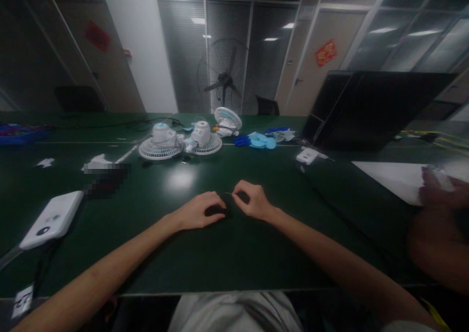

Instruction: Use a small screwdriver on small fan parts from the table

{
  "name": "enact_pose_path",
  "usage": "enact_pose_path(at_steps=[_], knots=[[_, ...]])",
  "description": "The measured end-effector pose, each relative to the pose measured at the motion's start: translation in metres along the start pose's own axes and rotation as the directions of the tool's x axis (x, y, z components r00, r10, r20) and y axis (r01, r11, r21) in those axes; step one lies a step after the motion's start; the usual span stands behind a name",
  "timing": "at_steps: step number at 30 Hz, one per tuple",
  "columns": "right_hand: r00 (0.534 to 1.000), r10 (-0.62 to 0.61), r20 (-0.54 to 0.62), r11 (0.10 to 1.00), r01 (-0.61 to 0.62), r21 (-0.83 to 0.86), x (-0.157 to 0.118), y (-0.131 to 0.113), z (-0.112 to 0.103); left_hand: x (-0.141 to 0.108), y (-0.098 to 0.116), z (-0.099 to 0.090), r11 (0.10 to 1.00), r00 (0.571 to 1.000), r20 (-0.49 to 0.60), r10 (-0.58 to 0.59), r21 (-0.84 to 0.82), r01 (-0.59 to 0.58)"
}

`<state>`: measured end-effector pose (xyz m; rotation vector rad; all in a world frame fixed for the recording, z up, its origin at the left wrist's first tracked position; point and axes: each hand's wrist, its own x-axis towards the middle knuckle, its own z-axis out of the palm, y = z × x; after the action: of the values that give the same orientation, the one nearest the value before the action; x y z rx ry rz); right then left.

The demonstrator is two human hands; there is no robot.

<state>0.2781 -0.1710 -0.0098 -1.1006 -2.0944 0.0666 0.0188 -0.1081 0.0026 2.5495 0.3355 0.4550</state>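
Observation:
My left hand (203,210) rests on the green table (205,263), its thumb and fingers curved round a small black object (216,211) that I cannot make out. Just to its right, my right hand (252,200) is pinched, thumb against forefinger, on a thin, needle-like piece (227,193) that points left toward the other hand. Beyond the hands, two white fan heads (161,146) (203,139) lie grille down, and a third fan head (227,119) leans behind them. Light blue fan blades (262,140) lie to their right.
White devices stand at the left (53,219) and right (307,155), the right one trailing a dark cable. A large black monitor (377,110) is at the back right. Another person's hand (443,188) and arm are by a white sheet (392,176) at the right edge. A blue tray (22,135) is far left.

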Motion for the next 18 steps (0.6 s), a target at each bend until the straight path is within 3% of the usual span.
enact_pose_path(at_steps=[4, 8, 13, 18], knots=[[1.0, 0.007, -0.003, 1.0, -0.007, 0.006, 0.0, 0.0, 0.001, -0.001, 0.0, -0.003, 0.988, 0.998, 0.031, 0.059, 0.14, -0.063], [1.0, 0.004, 0.021, 1.0, -0.004, 0.017, 0.0, -0.002, 0.0, -0.004, -0.022, -0.017, 0.953, 1.0, 0.007, 0.017, 0.303, -0.018], [0.999, -0.002, 0.048, 0.999, 0.001, 0.038, 0.0, -0.002, -0.001, -0.018, -0.069, -0.048, 0.852, 0.969, -0.165, -0.184, 0.466, 0.241], [0.998, 0.0, 0.061, 0.999, -0.003, 0.049, -0.001, -0.001, -0.001, -0.042, -0.11, -0.075, 0.692, 0.855, -0.336, -0.395, 0.503, 0.517]])
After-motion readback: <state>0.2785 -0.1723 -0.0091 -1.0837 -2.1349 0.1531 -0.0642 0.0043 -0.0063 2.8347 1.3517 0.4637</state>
